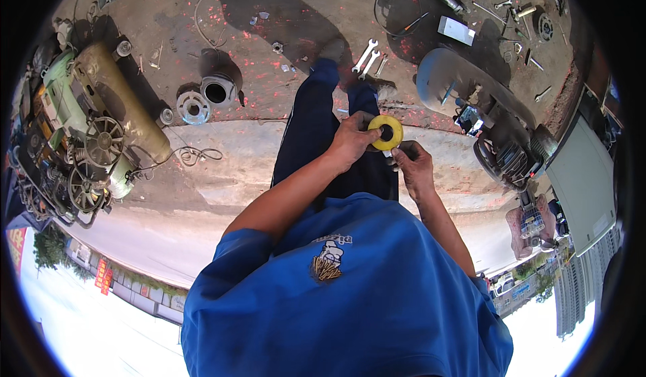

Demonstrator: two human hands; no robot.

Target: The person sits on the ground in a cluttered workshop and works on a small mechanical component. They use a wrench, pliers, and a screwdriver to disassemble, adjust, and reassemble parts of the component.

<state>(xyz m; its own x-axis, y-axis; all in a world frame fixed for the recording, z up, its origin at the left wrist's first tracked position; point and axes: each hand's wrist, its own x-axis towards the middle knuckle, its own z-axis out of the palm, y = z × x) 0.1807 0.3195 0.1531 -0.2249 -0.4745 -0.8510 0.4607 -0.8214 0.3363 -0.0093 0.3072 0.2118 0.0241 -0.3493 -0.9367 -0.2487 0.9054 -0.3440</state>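
"Status of yellow roll (397, 133)?"

"Beyond the blue shirt (377, 262). Left hand (354, 141), at its 9 o'clock, is closed on the rim; right hand (414, 164), at 5, has curled fingers, grip unclear."

"Step?"

"Apparently working the lower rim; next move calls for steady left support."

"Clearance?"

"Spanners (364, 56) toward 12, tank (464, 74) at 2: both well apart."

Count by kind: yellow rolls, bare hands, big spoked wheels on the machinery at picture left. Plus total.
Yellow roll: 1
Hands: 2 (left hand, right hand)
Spoked wheels: 2
Total: 5
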